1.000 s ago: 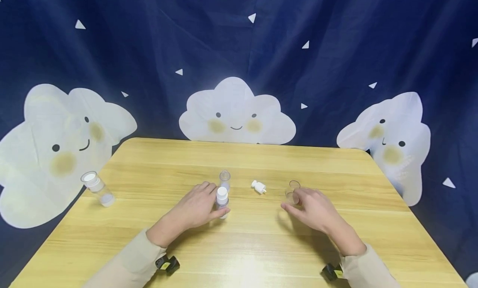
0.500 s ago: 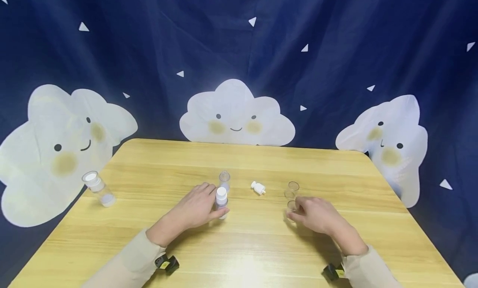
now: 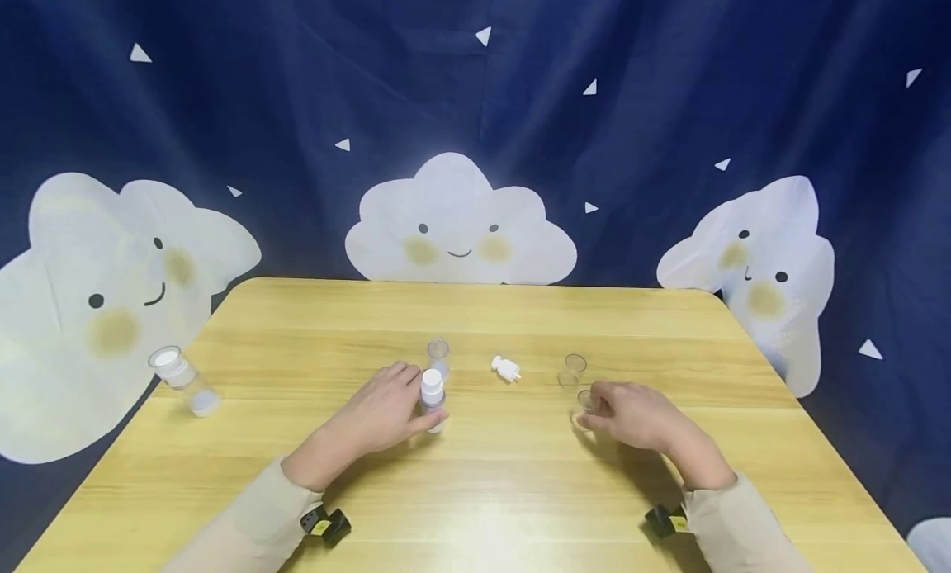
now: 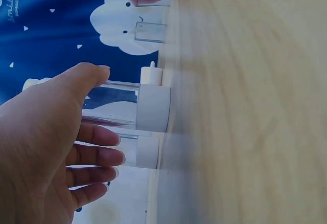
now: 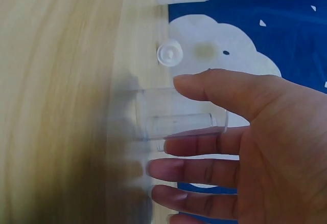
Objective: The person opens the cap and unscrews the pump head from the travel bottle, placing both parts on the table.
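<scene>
Since half a second ago, the right hand (image 3: 635,412) and the clear cup (image 5: 179,106) in its grasp have shifted slightly rightward across the table (image 3: 520,325), while the left hand (image 3: 382,412) shows no plain change. That left hand curves around a white-topped bottle (image 3: 432,398), thumb on the near side, fingers on the far side. Its counterpart grasps the cup by the sides between thumb and index finger, the remaining fingers held apart below in the wrist view.

Bottle and cup both stand upright, their long axes vertical and parallel. From the held bottle, the cup lies to the right, well apart, at about the same depth; each object is within its own hand's reach. Whether the cup's bottom touches the wood is hard to tell.

Between them, a little farther off, a small white pump top (image 3: 507,368) lies on its side. Just behind the held bottle stands a topless bottle (image 3: 438,358); just beyond the cup stands a second clear cup (image 3: 572,371). Near the left table edge is a covered bottle (image 3: 186,381). Open wood runs between the hands and toward the wearer.
</scene>
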A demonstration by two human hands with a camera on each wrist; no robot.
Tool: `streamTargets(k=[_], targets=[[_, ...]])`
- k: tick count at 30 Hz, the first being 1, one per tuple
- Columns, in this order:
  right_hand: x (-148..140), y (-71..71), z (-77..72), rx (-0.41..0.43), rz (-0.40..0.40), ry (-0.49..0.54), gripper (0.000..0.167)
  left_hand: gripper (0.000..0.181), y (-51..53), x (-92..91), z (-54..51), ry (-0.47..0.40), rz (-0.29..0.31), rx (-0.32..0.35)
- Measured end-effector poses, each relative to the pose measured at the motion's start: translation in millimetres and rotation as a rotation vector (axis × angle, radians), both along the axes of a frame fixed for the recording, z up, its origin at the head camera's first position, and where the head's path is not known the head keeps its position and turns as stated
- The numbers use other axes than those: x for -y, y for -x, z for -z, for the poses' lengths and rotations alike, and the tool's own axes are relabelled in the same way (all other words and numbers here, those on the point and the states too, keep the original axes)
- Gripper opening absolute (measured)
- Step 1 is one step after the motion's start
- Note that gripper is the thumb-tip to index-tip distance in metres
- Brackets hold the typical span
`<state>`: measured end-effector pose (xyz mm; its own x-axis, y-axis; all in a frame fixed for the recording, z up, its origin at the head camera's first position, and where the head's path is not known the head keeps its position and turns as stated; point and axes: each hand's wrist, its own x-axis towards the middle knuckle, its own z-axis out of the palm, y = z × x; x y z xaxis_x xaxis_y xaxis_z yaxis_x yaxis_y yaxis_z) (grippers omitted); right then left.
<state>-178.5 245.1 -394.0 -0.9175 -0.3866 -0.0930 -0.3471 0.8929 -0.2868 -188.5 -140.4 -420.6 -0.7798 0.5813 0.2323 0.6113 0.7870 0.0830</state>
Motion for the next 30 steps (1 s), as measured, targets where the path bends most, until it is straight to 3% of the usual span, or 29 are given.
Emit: streamTargets(k=[6, 12, 20, 30], targets=[[1.3, 2.3, -1.9, 0.039, -0.026, -0.003, 0.028, 0.066, -1.2, 2.7, -2.3, -0.011, -0.006, 0.013], [-1.0, -0.4, -14.1, 0.075, 0.015, 0.001, 0.047, 0.066, -0.1, 2.7, -1.1, -0.010, -0.010, 0.007], [6.8, -8.1, -29.9, -0.095, 0.032, -0.003, 0.061, 0.070, 2.8, 0.6, -0.9, -0.034, 0.002, 0.042], [50.9, -5.9, -34.9, -0.265, -0.099, 0.053, 0.056, 0.072, 3.8, 1.4, -0.2, -0.042, 0.001, 0.048]])
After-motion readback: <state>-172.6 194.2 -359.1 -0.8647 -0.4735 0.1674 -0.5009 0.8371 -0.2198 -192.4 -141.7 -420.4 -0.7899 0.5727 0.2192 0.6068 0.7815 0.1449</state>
